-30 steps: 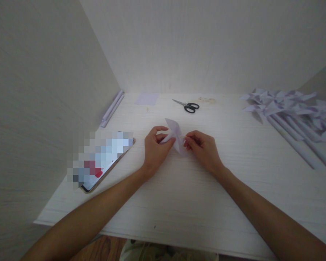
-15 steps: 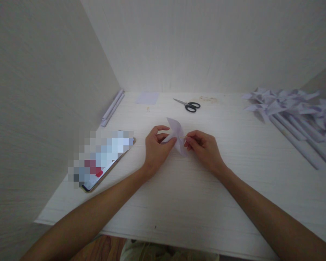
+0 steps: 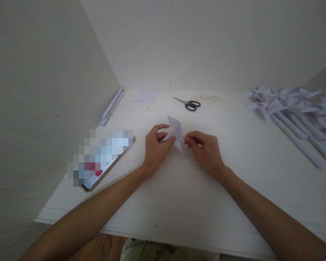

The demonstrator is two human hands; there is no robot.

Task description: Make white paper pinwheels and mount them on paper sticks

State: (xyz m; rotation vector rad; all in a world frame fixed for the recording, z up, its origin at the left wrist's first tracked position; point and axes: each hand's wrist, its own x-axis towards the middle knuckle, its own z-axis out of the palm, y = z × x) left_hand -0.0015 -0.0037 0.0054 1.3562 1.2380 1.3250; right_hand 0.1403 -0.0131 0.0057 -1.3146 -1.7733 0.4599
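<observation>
A white paper pinwheel (image 3: 174,125) with curled blades is held above the table in front of me. My left hand (image 3: 158,145) grips it from the left, thumb pressed near its middle and fingers behind the blades. My right hand (image 3: 203,146) is at the pinwheel's right side, its thumb and forefinger pinched together close to the centre. A thin pale bit shows between those fingertips and the paper, too small to name.
Black-handled scissors (image 3: 188,104) and a square paper sheet (image 3: 147,96) lie at the back. Rolled paper sticks (image 3: 112,107) rest against the left wall. A phone (image 3: 108,159) lies left of my hands. Several paper pinwheels (image 3: 285,99) on paper sticks (image 3: 296,139) are piled at right.
My hands stay almost where they were, the left still gripping the pinwheel. The right hand's fingers have shifted slightly at its centre.
</observation>
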